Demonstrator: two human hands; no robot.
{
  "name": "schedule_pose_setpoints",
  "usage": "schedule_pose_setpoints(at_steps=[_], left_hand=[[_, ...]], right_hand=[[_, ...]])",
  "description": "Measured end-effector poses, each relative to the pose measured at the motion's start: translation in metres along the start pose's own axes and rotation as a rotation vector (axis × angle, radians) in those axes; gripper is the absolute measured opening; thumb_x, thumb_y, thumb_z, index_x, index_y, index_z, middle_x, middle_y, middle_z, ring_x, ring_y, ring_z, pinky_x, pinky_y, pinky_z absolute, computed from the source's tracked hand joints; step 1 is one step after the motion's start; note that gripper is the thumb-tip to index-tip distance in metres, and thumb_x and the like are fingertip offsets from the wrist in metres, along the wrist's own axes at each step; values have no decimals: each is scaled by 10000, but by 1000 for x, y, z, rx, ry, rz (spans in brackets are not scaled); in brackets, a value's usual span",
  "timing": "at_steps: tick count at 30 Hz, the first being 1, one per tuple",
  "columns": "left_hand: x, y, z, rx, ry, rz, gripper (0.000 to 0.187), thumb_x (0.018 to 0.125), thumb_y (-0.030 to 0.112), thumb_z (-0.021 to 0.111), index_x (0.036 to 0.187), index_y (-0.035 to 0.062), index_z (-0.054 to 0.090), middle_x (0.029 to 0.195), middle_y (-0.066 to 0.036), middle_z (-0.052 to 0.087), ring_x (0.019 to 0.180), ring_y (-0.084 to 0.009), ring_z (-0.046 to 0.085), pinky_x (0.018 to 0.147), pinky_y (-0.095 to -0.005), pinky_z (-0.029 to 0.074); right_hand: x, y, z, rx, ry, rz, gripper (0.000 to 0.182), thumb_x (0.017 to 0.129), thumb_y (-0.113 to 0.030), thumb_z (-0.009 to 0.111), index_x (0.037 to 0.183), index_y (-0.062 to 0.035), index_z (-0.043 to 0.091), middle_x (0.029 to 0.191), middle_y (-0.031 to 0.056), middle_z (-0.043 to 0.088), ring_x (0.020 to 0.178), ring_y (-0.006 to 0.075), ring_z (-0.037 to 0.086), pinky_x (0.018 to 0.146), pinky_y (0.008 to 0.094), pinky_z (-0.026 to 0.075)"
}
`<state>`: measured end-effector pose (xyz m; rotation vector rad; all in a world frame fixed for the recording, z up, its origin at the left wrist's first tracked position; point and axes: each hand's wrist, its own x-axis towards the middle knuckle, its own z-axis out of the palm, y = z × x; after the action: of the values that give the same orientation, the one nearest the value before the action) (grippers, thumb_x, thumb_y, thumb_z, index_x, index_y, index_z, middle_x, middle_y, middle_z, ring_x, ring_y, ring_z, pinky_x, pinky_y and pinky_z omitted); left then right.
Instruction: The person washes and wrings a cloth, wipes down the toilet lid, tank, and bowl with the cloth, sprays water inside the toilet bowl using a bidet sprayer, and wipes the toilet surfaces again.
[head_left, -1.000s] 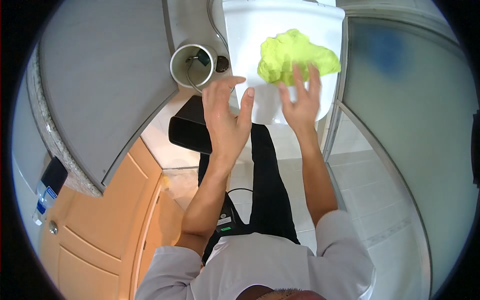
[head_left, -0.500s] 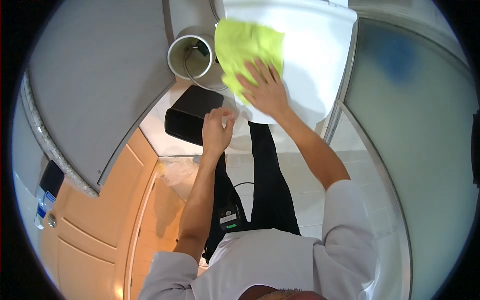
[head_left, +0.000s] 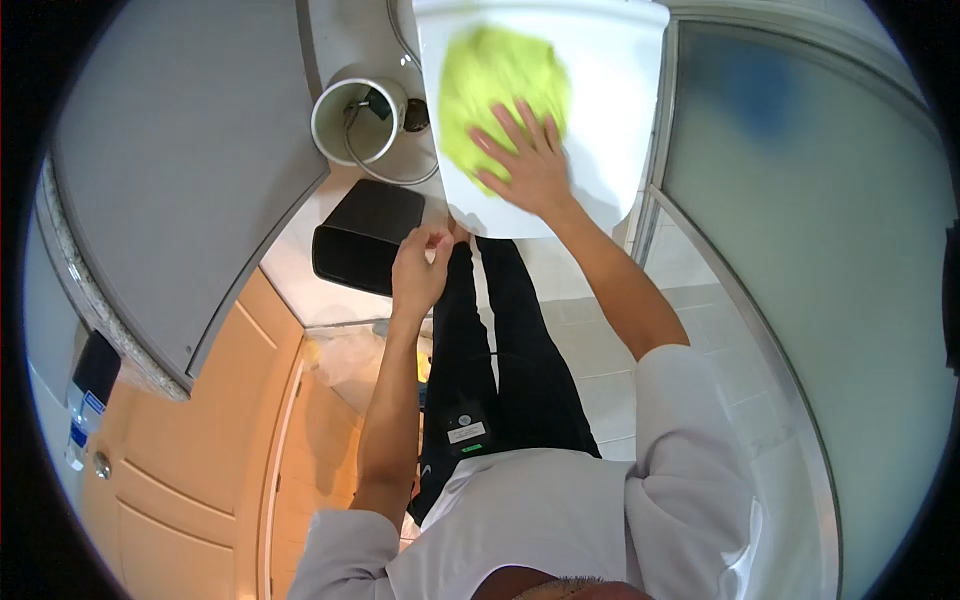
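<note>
My right hand (head_left: 533, 168) lies with spread fingers on a yellow-green cloth (head_left: 492, 85), pressing its lower right part against a white toilet lid (head_left: 612, 110). The cloth is spread with some wrinkles and lies within the lid's surface. Below the lid's front left corner, my left hand (head_left: 420, 272) hangs in the air, fingers loosely bent and thumb apart, with nothing visible in it. It is nearest to a black waste bin (head_left: 352, 250) on the floor.
Left of the toilet stands a white bucket (head_left: 320, 130) with a hose (head_left: 375, 175) in it. A grey counter panel (head_left: 180, 140) borders the left, a frosted glass door (head_left: 800, 240) the right. A wooden door (head_left: 190, 430) is at lower left.
My right hand and the cloth have moved right across the lid, away from its left edge. The cloth is more bunched. The camera view has shifted slightly; my left hand remains beside the bin.
</note>
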<state>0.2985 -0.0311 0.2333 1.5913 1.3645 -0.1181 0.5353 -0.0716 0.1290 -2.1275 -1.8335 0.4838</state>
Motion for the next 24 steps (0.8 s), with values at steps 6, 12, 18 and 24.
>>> schedule_pose_setpoints(at_steps=[6, 12, 18, 24], left_hand=[[-6, -8, -22, -28, 42, 4, 149, 969, 162, 667, 1001, 16, 671, 910, -139, 688, 852, -277, 691, 780, -372, 534], [13, 5, -21, 107, -2, 84, 127, 972, 135, 656, 1009, 15, 670, 919, -141, 690, 847, -287, 687, 775, -378, 533], [31, 44, -29, 77, -63, 115, 172, 1016, 146, 628, 1082, -5, 674, 942, -101, 708, 828, -176, 660, 781, -320, 529], [39, 64, -80, 106, 106, 230, 90, 952, 84, 657, 978, -1, 675, 897, -158, 664, 835, -310, 661, 783, -385, 522]], right_hand=[[-38, 110, -23, -113, 232, 450, 822, 896, -642, 639, 1572, -223, 432, 1605, 284, 298, 1488, 519, 263, 1188, 687, 236], [136, 65, -18, -160, 539, 625, 776, 916, -561, 668, 1555, -173, 459, 1660, 225, 248, 1524, 462, 230, 1221, 612, 227], [157, 65, -19, -69, 336, -169, 754, 879, -569, 684, 1526, -221, 517, 1646, 197, 341, 1526, 389, 296, 1210, 624, 249], [116, 133, -65, -68, 544, 500, 685, 968, -530, 616, 1506, -119, 512, 1586, 283, 349, 1483, 508, 281, 1197, 619, 273]])
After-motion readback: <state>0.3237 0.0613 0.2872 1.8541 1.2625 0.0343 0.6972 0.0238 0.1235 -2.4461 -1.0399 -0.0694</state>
